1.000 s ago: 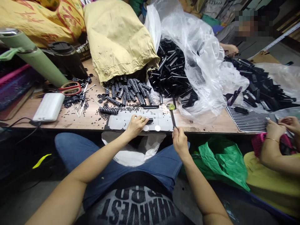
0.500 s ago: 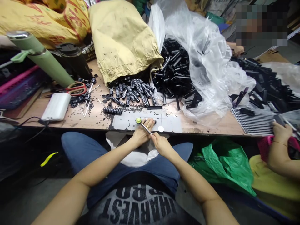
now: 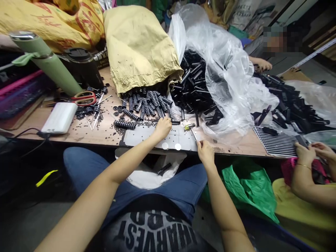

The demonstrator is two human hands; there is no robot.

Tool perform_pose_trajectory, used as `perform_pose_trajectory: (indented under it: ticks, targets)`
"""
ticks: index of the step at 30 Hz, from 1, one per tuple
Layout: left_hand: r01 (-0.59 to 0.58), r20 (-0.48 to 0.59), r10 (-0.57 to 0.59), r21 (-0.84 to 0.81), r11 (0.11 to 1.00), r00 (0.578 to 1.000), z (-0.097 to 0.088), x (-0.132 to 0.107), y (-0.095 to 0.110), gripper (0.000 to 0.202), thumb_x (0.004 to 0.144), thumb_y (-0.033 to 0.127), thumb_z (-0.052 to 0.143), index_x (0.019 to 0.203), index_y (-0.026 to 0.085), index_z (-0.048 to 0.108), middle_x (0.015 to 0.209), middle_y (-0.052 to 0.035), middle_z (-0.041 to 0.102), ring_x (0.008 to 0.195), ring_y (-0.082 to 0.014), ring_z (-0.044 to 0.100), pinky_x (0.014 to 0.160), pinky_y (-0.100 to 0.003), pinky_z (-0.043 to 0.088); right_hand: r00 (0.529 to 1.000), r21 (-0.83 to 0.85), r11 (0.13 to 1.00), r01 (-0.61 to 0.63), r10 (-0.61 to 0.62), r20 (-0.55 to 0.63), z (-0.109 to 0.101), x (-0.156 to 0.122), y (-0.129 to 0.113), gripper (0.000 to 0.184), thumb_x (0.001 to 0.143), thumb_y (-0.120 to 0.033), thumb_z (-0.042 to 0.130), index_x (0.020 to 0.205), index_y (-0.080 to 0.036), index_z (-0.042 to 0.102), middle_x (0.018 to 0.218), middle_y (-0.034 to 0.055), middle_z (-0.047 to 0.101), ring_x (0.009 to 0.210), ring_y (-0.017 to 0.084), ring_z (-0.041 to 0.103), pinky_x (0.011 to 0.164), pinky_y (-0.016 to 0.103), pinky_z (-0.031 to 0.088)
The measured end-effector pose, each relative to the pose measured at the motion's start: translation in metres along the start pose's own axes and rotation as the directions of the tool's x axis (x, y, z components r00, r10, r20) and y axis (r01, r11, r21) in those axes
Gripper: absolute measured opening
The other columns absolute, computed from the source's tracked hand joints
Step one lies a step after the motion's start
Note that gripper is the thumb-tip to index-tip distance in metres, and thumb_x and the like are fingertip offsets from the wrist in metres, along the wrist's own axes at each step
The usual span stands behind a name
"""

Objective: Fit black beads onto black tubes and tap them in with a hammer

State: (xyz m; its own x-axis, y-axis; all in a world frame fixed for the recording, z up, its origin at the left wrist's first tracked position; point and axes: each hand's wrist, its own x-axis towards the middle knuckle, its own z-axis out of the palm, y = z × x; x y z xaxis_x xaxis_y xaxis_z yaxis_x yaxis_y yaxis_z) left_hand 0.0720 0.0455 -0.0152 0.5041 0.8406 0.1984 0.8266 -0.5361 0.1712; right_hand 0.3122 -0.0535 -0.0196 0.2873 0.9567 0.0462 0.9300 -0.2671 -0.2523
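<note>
Hammer [image 3: 189, 127], one, clasped in right hand [image 3: 205, 152], left hand [image 3: 163, 128], grip unclear, two white circles [image 3: 177, 147]

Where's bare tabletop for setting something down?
Mostly bare wood runs between the right hand and the striped sheet, in front of the clear plastic bag. It's crowded behind the grey mat: patterned rods and black pieces.

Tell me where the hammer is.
In the head view, the hammer is just right of centre, its handle in the right hand, its head between the left hand and the clear bag.
</note>
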Motion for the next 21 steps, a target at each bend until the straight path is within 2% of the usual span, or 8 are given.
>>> perform_pose_trajectory:
  ticks: [2, 5, 8, 11, 13, 16, 18, 21]
  targets:
    - [0.045, 0.019, -0.044, -0.052, 0.998, 0.999, 0.006, 0.016, -0.009, 0.027, 0.081, -0.001, 0.042, 0.078, 0.007, 0.068, 0.085, -0.0184, 0.066, 0.097, -0.0273, 0.055, 0.075, -0.035, 0.042, 0.989, 0.161, 0.98, 0.116, -0.099, -0.107, 0.004, 0.002, -0.007, 0.036, 0.094, -0.045, 0.04, 0.097, -0.015, 0.061, 0.096, 0.0147, 0.064, 0.09, 0.027, 0.061, 0.081, 0.04, 0.047]
    - [0.187, -0.021, -0.204, -0.314, 0.931, 0.979, 0.005, 0.009, -0.009, 0.023, 0.081, 0.006, 0.048, 0.077, 0.008, 0.07, 0.082, -0.0148, 0.069, 0.087, -0.0239, 0.059, 0.073, -0.032, 0.044, 0.929, 0.322, 0.881, 0.345, -0.274, -0.247, 0.008, 0.003, -0.027, 0.044, 0.088, -0.05, 0.052, 0.116, -0.016, 0.056, 0.115, 0.0158, 0.06, 0.11, 0.028, 0.056, 0.095, 0.045, 0.046]
    - [0.269, 0.142, -0.245, -0.732, 0.626, 0.959, -0.002, -0.022, 0.003, 0.015, 0.08, 0.02, 0.06, 0.077, 0.011, 0.071, 0.074, -0.0075, 0.069, 0.071, -0.0189, 0.062, 0.066, -0.028, 0.046, 0.826, 0.303, 0.77, 0.562, -0.501, -0.257, 0.008, 0.004, -0.052, 0.088, 0.072, -0.054, 0.071, 0.142, -0.016, 0.033, 0.145, 0.0186, 0.037, 0.137, 0.032, 0.032, 0.111, 0.051, 0.032]
    - [0.341, 0.314, -0.133, -0.875, 0.344, 0.94, -0.005, -0.045, 0.014, 0.021, 0.079, 0.03, 0.063, 0.077, 0.01, 0.07, 0.07, -0.0059, 0.068, 0.063, -0.0176, 0.061, 0.06, -0.027, 0.047, 0.763, 0.335, 0.692, 0.639, -0.624, -0.167, 0.009, 0.004, -0.073, 0.102, 0.068, -0.048, 0.076, 0.147, -0.017, 0.021, 0.148, 0.0179, 0.031, 0.141, 0.032, 0.027, 0.114, 0.051, 0.028]
    - [0.32, 0.284, -0.147, -0.858, 0.402, 0.947, -0.005, -0.047, 0.011, 0.024, 0.083, 0.031, 0.058, 0.083, 0.011, 0.071, 0.078, -0.0083, 0.069, 0.071, -0.02, 0.063, 0.066, -0.03, 0.05, 0.775, 0.362, 0.698, 0.618, -0.62, -0.127, 0.011, 0.004, -0.079, 0.099, 0.067, -0.043, 0.077, 0.146, -0.017, 0.023, 0.145, 0.0179, 0.034, 0.139, 0.033, 0.03, 0.114, 0.052, 0.028]
    - [0.234, 0.04, -0.268, -0.618, 0.751, 0.963, -0.005, -0.029, -0.014, 0.03, 0.087, 0.017, 0.045, 0.107, 0.016, 0.067, 0.105, -0.013, 0.067, 0.101, -0.0258, 0.06, 0.09, -0.041, 0.047, 0.843, 0.363, 0.77, 0.524, -0.53, -0.092, 0.016, 0.004, -0.079, 0.099, 0.063, -0.038, 0.078, 0.144, -0.016, 0.025, 0.144, 0.019, 0.035, 0.138, 0.035, 0.03, 0.114, 0.054, 0.027]
    - [0.21, -0.069, -0.248, -0.346, 0.915, 0.966, -0.006, -0.01, -0.036, 0.039, 0.086, 0.009, 0.039, 0.115, 0.019, 0.063, 0.123, -0.0153, 0.059, 0.117, -0.0287, 0.05, 0.099, -0.048, 0.039, 0.886, 0.351, 0.821, 0.45, -0.46, -0.062, 0.02, 0.005, -0.075, 0.1, 0.061, -0.037, 0.078, 0.143, -0.016, 0.027, 0.144, 0.0194, 0.033, 0.138, 0.037, 0.028, 0.113, 0.056, 0.026]
    - [0.276, -0.032, -0.283, -0.132, 0.952, 0.959, -0.007, 0.021, -0.057, 0.035, 0.088, 0.01, 0.036, 0.112, 0.013, 0.062, 0.127, -0.02, 0.054, 0.122, -0.0323, 0.046, 0.098, -0.049, 0.039, 0.916, 0.333, 0.863, 0.38, -0.401, -0.004, 0.026, 0.006, -0.069, 0.099, 0.059, -0.036, 0.079, 0.142, -0.016, 0.029, 0.144, 0.0197, 0.033, 0.138, 0.038, 0.027, 0.113, 0.057, 0.025]
